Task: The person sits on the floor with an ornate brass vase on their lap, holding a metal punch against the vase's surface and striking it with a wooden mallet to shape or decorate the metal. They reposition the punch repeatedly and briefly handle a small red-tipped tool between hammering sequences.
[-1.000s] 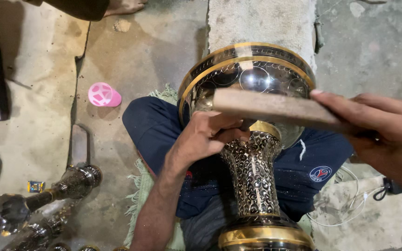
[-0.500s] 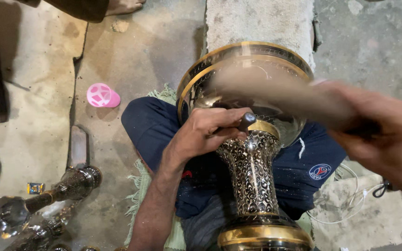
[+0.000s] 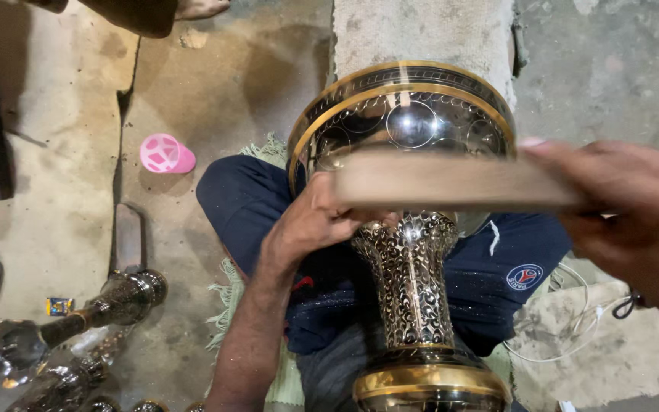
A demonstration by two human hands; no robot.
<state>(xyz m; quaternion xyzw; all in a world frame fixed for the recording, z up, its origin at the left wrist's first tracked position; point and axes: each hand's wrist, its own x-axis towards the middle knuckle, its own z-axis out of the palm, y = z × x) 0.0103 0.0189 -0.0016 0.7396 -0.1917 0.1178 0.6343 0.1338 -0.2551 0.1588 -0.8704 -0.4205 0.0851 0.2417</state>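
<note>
Black vase [image 3: 409, 282] with gold rim bands and fine silver scrollwork engraving. Pale brown wooden block [image 3: 451, 181]. Pink cup [image 3: 165, 155]. Navy trousers [image 3: 253, 202]. Grey-beige concrete floor [image 3: 62, 221].

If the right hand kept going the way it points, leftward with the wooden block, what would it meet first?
Most likely the left hand, which grips the neck of the engraved metal vase right under the block's left end. The right hand is blurred and depth is unclear, so the block might pass above it.
</note>
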